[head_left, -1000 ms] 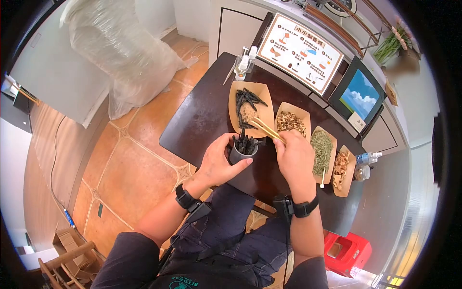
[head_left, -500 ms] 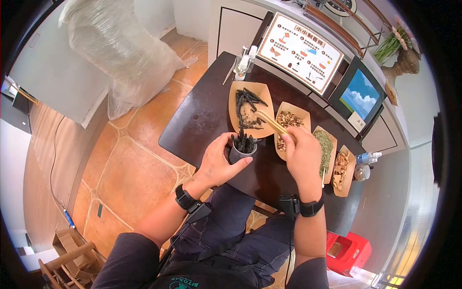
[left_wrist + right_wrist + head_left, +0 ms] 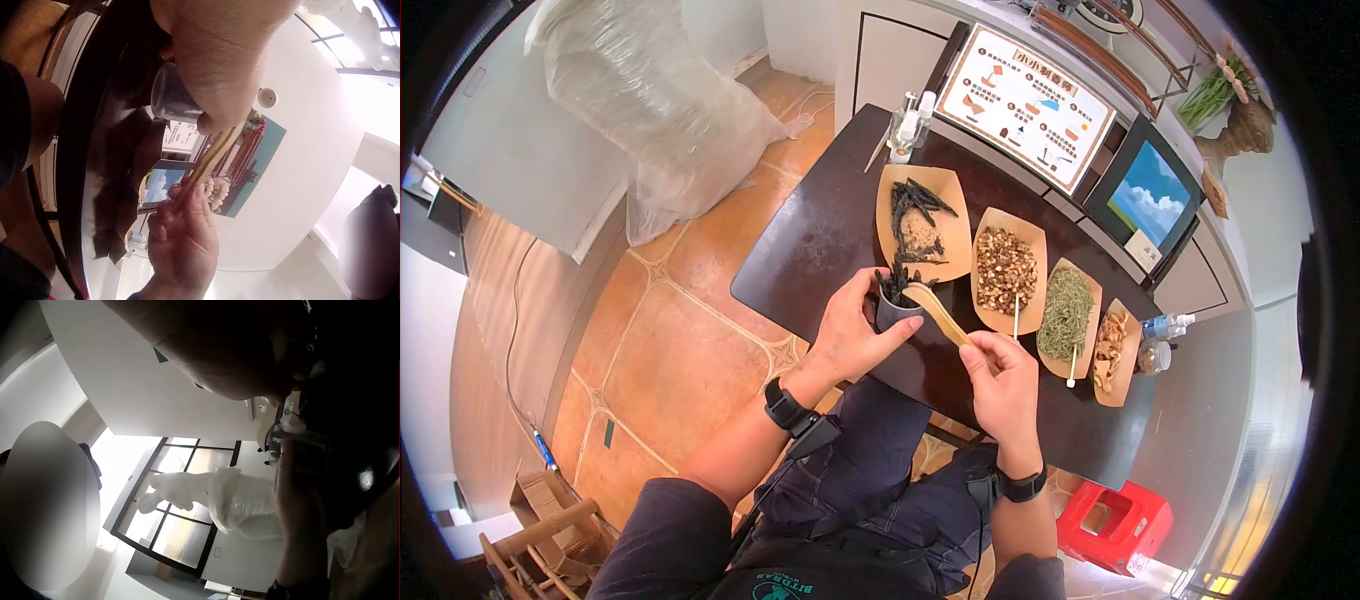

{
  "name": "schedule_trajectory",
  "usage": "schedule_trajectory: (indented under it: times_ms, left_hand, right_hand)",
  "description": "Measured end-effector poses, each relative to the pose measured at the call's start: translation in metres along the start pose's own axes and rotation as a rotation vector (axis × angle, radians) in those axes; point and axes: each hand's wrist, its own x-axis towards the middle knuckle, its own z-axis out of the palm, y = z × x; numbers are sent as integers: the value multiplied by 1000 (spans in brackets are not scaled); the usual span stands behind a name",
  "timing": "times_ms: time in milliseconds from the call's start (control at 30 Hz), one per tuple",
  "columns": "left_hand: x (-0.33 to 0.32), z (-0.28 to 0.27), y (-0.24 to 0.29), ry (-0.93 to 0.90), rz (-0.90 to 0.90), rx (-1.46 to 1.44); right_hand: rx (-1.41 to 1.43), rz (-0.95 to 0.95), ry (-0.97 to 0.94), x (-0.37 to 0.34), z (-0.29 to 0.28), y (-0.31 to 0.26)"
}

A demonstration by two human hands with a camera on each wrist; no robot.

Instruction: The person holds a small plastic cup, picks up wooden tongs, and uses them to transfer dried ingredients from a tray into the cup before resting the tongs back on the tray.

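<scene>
My left hand [image 3: 850,332] grips a small grey cup [image 3: 894,316], with fingers and thumb curled round its sides. Dark, stick-like dried pieces [image 3: 887,284] poke up over the cup's rim. Wooden tongs [image 3: 943,318] are pinched in my right hand [image 3: 1008,385], and their tips overlap the dark pieces at the mouth of the cup. Just beyond the cup lies a paper tray [image 3: 960,238] with more black dried sticks [image 3: 920,198] and light brown crumbs. In the left wrist view the cup [image 3: 172,97] looks clear grey.
Further paper trays hold chopped brown bits [image 3: 1005,262], green dried herb [image 3: 1065,312] and pale dried slices [image 3: 1110,350]. Spray bottles [image 3: 905,130] stand at the table's far corner. Behind the table are an instruction board [image 3: 1025,105] and a screen [image 3: 1145,195]. A red stool [image 3: 1120,525] sits at lower right.
My right hand has drawn back from the tray toward me, bringing the tongs' tips down to the cup's mouth. The left hand keeps holding the cup in nearly the same place.
</scene>
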Motion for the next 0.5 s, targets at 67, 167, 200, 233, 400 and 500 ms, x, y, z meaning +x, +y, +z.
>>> schedule_trajectory:
  times_ms: [67,167,200,233,400,500]
  left_hand:
    - [-1,0,0,0,-7,-2]
    - [-1,0,2,-21,-10,26]
    - [0,0,2,-28,-16,12]
    - [0,-1,2,-34,-23,-2]
    - [-2,0,0,-23,2,44]
    - [-1,-1,1,-26,16,41]
  right_hand:
    - [-92,14,-25,-3,-6,-8]
    - [-194,0,-61,-2,-19,-24]
    - [-140,-8,-38,-2,-20,-23]
    - [-142,-10,-37,0,-20,-22]
    - [-297,-70,113,41,-13,-19]
    - [-469,-208,166,71,5,0]
